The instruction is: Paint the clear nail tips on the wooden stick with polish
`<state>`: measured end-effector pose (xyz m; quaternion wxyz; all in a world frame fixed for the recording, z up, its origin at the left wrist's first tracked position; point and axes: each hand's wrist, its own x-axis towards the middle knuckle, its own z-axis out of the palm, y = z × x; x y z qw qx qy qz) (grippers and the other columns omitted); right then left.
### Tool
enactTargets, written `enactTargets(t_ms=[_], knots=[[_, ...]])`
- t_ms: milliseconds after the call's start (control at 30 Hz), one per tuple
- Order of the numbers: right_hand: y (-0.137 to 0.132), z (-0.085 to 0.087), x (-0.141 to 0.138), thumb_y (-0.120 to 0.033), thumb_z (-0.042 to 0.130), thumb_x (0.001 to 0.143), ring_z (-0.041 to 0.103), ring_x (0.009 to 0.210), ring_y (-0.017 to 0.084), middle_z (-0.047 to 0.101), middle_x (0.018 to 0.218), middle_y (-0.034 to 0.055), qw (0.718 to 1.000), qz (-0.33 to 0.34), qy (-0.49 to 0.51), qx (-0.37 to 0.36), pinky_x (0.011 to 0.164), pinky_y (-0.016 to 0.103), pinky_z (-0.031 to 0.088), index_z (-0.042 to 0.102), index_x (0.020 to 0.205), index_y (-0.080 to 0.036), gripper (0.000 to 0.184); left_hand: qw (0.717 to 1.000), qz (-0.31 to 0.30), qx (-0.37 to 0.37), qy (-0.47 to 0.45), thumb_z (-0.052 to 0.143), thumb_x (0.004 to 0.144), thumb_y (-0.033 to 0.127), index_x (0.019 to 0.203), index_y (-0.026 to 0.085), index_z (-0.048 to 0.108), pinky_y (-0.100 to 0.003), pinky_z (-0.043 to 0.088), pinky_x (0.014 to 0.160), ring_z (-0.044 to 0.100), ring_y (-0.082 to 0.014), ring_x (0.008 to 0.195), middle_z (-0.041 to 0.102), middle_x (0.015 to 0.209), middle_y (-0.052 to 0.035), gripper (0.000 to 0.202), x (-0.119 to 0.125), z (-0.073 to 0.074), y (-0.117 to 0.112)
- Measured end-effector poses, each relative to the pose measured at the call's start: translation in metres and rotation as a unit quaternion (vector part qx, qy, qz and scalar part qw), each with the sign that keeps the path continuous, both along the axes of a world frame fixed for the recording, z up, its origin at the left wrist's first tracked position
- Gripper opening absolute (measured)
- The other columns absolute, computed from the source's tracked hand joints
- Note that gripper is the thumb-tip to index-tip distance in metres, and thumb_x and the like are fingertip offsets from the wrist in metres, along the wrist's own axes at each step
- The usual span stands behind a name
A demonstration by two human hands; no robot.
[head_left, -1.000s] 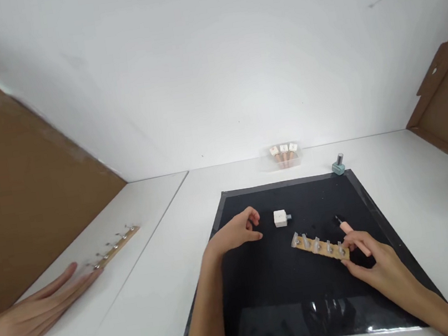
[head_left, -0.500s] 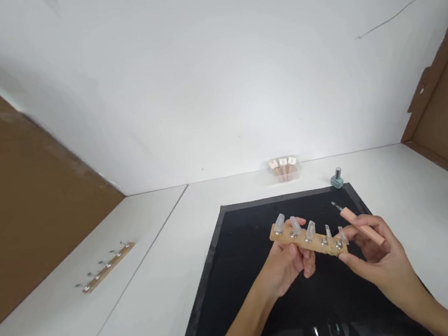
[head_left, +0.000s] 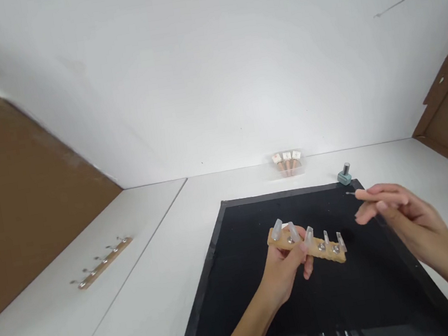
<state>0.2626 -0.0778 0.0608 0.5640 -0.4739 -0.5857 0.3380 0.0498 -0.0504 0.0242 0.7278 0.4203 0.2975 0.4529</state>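
My left hand [head_left: 284,271] grips a wooden nail tip stand [head_left: 330,252] above the black mat. Several clear false nails [head_left: 309,235] stand up from it on round metal mounts. To the right of the stand, and apart from it, my right hand [head_left: 413,212] is closed around a peach-coloured nail polish brush [head_left: 382,197]. The thin bristle end of the brush points left, toward the back of the mat. My left thumb lies over the middle of the stand and hides part of it.
A black mat [head_left: 244,300] lies on the white table. At its far right corner stands a teal bottle [head_left: 344,177] with a silver cap. A clear box [head_left: 290,172] with three peach items is near the back wall. Another wooden stand [head_left: 105,262] lies at the left.
My right hand has let go of the stand's right end and moved right and up with the brush. My left thumb has shifted onto the middle of the stand.
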Motion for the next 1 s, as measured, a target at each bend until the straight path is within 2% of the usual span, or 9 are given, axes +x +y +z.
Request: enactTargets(t_ms=[67,100,133,233,367,467,633,833,1000], knots=[[0.006,0.014,-0.004,-0.042,0.061,0.088,0.062,0.057,0.014,0.065,0.054,-0.0030,0.999,0.000,0.015,0.045,0.086,0.036,0.052,0.073,0.088,-0.030,0.017,0.999,-0.006,0.028,0.029,0.076,0.063,0.053,0.072,0.019,0.050,-0.017,0.032,0.035,0.041,-0.0053,0.034,0.047,0.043,0.0082,0.043,-0.002,-0.002,0.002],[0.008,0.019,-0.009,-0.043,0.063,0.086,0.059,0.053,0.013,0.069,0.060,-0.0017,0.998,0.003,0.034,0.050,0.075,0.032,0.055,0.074,0.080,-0.030,0.018,0.998,-0.008,0.039,0.047,0.076,0.064,0.051,0.071,0.019,0.050,-0.018,0.034,0.036,0.042,-0.0058,0.034,0.047,0.043,0.0079,0.041,-0.003,-0.001,0.003],[0.009,0.021,-0.014,-0.044,0.065,0.084,0.058,0.052,0.012,0.072,0.067,-0.0005,0.997,0.007,0.055,0.053,0.062,0.028,0.055,0.074,0.075,-0.030,0.019,0.997,-0.008,0.048,0.067,0.076,0.064,0.047,0.069,0.019,0.050,-0.018,0.035,0.036,0.043,-0.0060,0.035,0.047,0.042,0.0077,0.039,-0.004,0.000,0.003],[0.008,0.019,-0.030,-0.046,0.070,0.079,0.064,0.064,0.018,0.072,0.067,0.0030,0.995,0.033,0.089,0.032,0.049,0.025,0.051,0.073,0.066,-0.028,0.022,0.992,-0.003,0.061,0.112,0.073,0.063,0.032,0.067,0.018,0.050,-0.018,0.037,0.038,0.043,-0.0060,0.035,0.048,0.042,0.0072,0.027,-0.005,0.006,0.003],[0.004,0.004,-0.040,-0.041,0.068,0.082,0.067,0.077,0.021,0.073,0.068,0.0049,0.994,0.064,0.083,-0.011,0.052,0.024,0.053,0.074,0.066,-0.026,0.023,0.989,-0.008,0.086,0.123,0.062,0.060,0.018,0.065,0.018,0.050,-0.017,0.036,0.038,0.043,-0.0056,0.036,0.049,0.044,0.0070,0.013,-0.003,0.009,0.001],[0.005,0.000,-0.042,-0.042,0.068,0.082,0.065,0.069,0.019,0.072,0.066,0.0045,0.996,0.075,0.053,-0.017,0.052,0.025,0.053,0.073,0.066,-0.025,0.025,0.987,-0.014,0.108,0.118,0.057,0.058,0.013,0.064,0.017,0.051,-0.017,0.035,0.039,0.045,-0.0061,0.039,0.051,0.047,0.0056,0.010,-0.003,0.007,0.001],[0.006,0.003,-0.042,-0.043,0.065,0.084,0.059,0.052,0.012,0.070,0.068,0.0016,0.998,0.060,-0.030,0.012,0.047,0.021,0.049,0.072,0.068,-0.024,0.026,0.987,-0.026,0.114,0.110,0.058,0.057,0.011,0.065,0.017,0.053,-0.017,0.035,0.040,0.046,-0.0066,0.042,0.051,0.050,0.0053,0.010,-0.004,0.001,0.002],[0.005,0.001,-0.039,-0.039,0.062,0.088,0.064,0.064,0.014,0.070,0.067,0.0007,0.995,0.059,-0.037,0.075,0.055,0.021,0.053,0.070,0.070,-0.025,0.024,0.987,-0.029,0.109,0.117,0.057,0.057,0.013,0.064,0.016,0.054,-0.018,0.034,0.039,0.043,-0.0064,0.040,0.050,0.049,0.0051,0.009,-0.005,-0.002,0.003],[0.006,0.000,-0.037,-0.035,0.064,0.087,0.064,0.064,0.014,0.071,0.072,0.0018,0.992,0.063,-0.061,0.086,0.056,0.024,0.053,0.069,0.069,-0.024,0.022,0.987,-0.032,0.103,0.123,0.057,0.055,0.012,0.063,0.016,0.054,-0.018,0.033,0.039,0.042,-0.0062,0.040,0.051,0.051,0.0047,0.009,-0.004,0.001,0.002]])
